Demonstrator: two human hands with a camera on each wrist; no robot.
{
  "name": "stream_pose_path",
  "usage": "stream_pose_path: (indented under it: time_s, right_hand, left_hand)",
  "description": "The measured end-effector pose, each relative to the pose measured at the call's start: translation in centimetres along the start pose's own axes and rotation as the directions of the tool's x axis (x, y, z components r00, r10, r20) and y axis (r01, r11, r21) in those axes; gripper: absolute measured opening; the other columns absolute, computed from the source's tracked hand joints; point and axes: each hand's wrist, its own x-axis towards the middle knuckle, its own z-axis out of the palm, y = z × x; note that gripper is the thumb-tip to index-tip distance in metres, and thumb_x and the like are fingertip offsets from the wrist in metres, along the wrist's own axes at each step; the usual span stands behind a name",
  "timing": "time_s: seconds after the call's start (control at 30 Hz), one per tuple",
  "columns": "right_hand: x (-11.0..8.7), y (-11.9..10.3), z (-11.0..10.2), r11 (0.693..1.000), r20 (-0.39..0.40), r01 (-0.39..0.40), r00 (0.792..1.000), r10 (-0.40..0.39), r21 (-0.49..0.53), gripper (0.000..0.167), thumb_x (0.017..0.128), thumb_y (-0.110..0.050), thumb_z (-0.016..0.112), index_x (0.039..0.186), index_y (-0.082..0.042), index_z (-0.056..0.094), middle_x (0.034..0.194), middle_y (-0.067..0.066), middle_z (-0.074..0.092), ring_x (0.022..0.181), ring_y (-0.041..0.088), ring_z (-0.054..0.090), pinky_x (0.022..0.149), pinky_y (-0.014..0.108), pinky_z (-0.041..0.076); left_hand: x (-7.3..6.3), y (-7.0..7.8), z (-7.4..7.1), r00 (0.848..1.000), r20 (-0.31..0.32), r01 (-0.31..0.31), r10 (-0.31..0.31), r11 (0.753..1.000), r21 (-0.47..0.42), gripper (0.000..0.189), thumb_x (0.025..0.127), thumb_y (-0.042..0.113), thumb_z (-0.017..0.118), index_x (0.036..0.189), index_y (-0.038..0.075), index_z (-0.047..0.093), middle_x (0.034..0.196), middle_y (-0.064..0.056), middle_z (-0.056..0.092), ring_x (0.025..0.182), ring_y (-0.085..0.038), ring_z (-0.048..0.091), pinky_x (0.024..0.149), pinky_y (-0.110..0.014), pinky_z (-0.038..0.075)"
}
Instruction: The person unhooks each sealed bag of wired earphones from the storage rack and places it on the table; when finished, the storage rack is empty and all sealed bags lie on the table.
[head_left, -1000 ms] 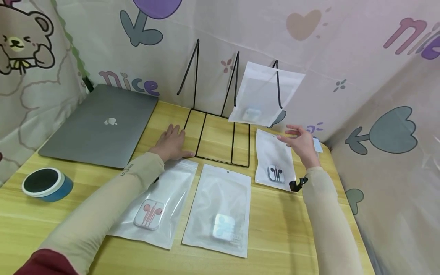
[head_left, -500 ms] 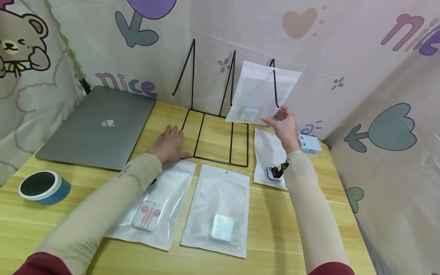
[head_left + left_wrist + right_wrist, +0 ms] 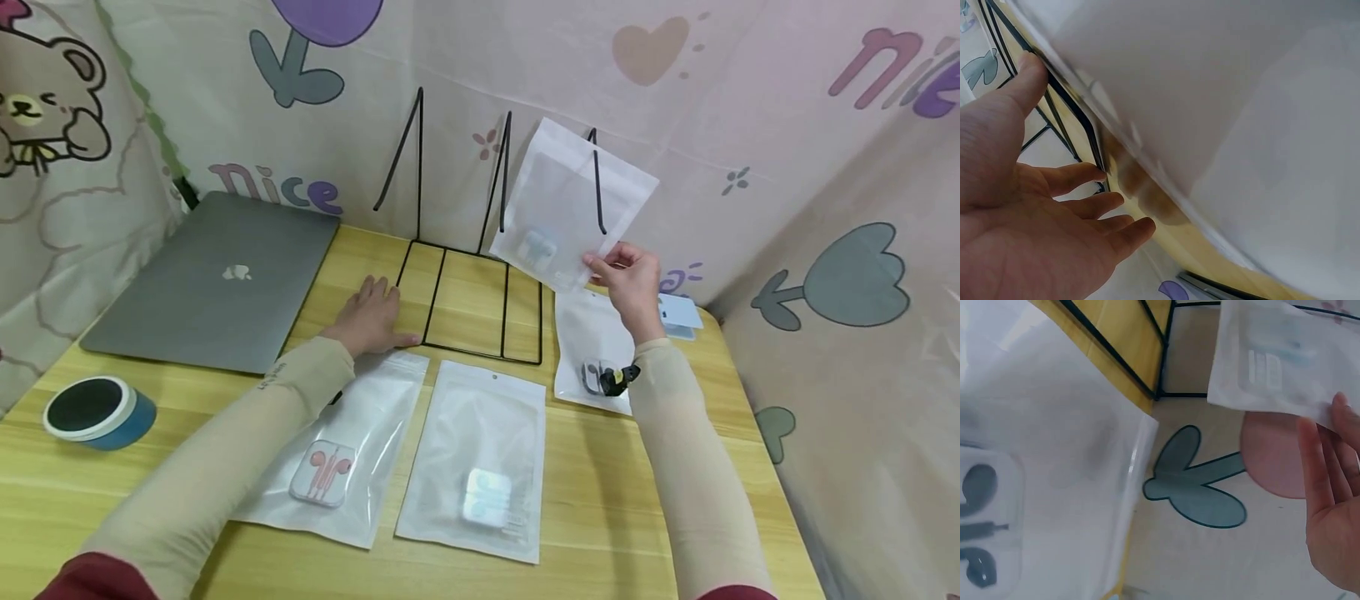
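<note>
A white zip pouch [image 3: 558,196] with a small case inside hangs from the right hook of a black wire rack [image 3: 483,354], tilted to one side. My right hand [image 3: 630,279] pinches its lower right edge between thumb and fingers, also seen in the right wrist view. My left hand [image 3: 367,321] lies with fingers spread at the rack's front left corner, thumb and fingertips at the base wire. Below it is a pouch with pink earphones [image 3: 322,472]. Beside that lies another pouch [image 3: 480,442] with a pale case. Under my right wrist lies a pouch with dark earphones [image 3: 588,342].
A closed grey laptop [image 3: 217,283] lies at the back left, with a blue round tub [image 3: 101,412] in front of it. Pale blue cards [image 3: 678,315] lie near the right edge. A printed cloth wall [image 3: 720,100] stands close behind the rack.
My right hand has moved left from over the dark-earphone pouch to the hanging pouch and taken hold of its edge. The pouch has swung and tilted. The left hand stays put.
</note>
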Motion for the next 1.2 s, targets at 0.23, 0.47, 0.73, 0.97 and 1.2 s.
stream_pose_path:
  time_s: [0.23,0.47,0.73,0.97,1.2]
  right_hand:
    - [-2.0,-1.1,-1.5,0.994,0.076,0.065,0.995,-0.059,-0.083,0.03,0.082,-0.018,0.082,0.082,0.006,0.065,0.086,0.01,0.071,0.077,0.02,0.07,0.066,0.035,0.059]
    - [-4.9,-1.9,-3.6,0.968,0.151,0.175,0.977,-0.148,-0.18,0.031,0.082,-0.024,0.082,0.074,0.001,0.067,0.075,0.014,0.069,0.064,0.026,0.068,0.063,0.038,0.059]
    - [-9.7,-6.0,-4.4,0.941,0.248,0.267,0.945,-0.213,-0.209,0.007,0.083,0.005,0.076,0.082,0.009,0.071,0.076,0.021,0.069,0.059,0.026,0.067,0.06,0.033,0.058]
    - [-11.4,-7.1,-5.3,0.936,0.312,0.313,0.916,-0.252,-0.163,0.012,0.079,0.012,0.076,0.09,0.008,0.073,0.079,0.015,0.072,0.057,0.026,0.066,0.056,0.031,0.058]
    - [-13.2,-6.5,-7.0,0.943,0.342,0.304,0.907,-0.244,-0.133,0.019,0.077,0.017,0.075,0.093,0.007,0.073,0.081,0.012,0.072,0.06,0.02,0.068,0.056,0.029,0.057]
  left_hand:
    - [0.0,0.1,-0.1,1.0,0.002,-0.001,0.001,1.0,-0.002,0.095,0.093,0.048,0.066,0.146,-0.018,0.023,0.154,-0.037,0.011,0.142,-0.054,0.0,0.113,-0.062,0.013]
    - [0.1,0.0,0.0,1.0,-0.007,-0.009,0.009,1.0,0.007,0.095,0.093,0.048,0.065,0.147,-0.018,0.023,0.154,-0.037,0.012,0.142,-0.054,0.001,0.112,-0.063,0.014]
    - [-0.1,-0.2,0.0,1.0,-0.005,-0.016,0.016,1.0,0.011,0.095,0.094,0.048,0.064,0.146,-0.018,0.022,0.154,-0.038,0.009,0.142,-0.054,0.0,0.112,-0.063,0.014]
    - [-0.2,-0.3,0.0,1.0,-0.003,-0.014,0.014,1.0,0.004,0.095,0.094,0.049,0.064,0.147,-0.018,0.022,0.154,-0.038,0.008,0.142,-0.053,-0.001,0.113,-0.063,0.013]
    - [0.1,-0.4,0.2,1.0,-0.006,-0.029,0.029,1.0,0.01,0.095,0.093,0.049,0.064,0.146,-0.018,0.023,0.154,-0.038,0.008,0.142,-0.053,-0.002,0.112,-0.063,0.014]
